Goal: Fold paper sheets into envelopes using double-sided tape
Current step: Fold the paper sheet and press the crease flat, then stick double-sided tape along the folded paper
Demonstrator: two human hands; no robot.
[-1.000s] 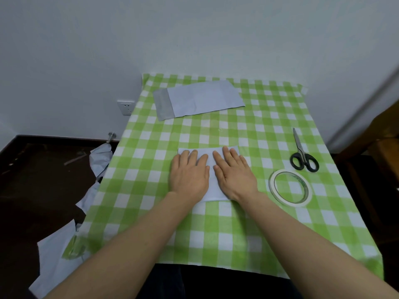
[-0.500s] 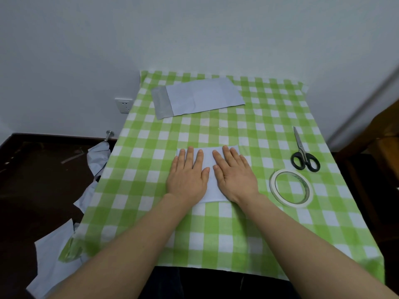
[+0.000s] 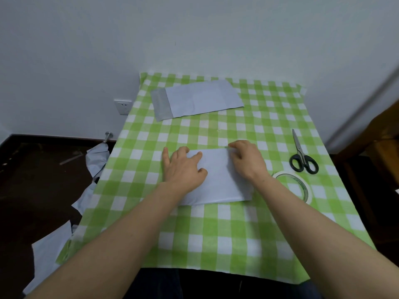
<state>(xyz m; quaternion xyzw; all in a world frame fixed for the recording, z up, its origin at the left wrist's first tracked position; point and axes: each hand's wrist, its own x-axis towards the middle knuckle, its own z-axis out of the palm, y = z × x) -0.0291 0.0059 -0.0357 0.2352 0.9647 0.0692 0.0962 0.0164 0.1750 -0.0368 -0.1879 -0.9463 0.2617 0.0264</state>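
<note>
In the middle of the table [image 3: 216, 238], the folded sheet [image 3: 218, 180] is pressed by the spread left hand [image 3: 183, 169] and its far edge is pinched by the right hand [image 3: 248, 160]. The crease could be skewed by an uneven pull.

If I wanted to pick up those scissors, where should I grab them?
Probably by the black handle loops, coming from your near side. The scissors lie flat and closed, loops toward you, blades pointing away, so the loops are the thick, blunt end.
</note>
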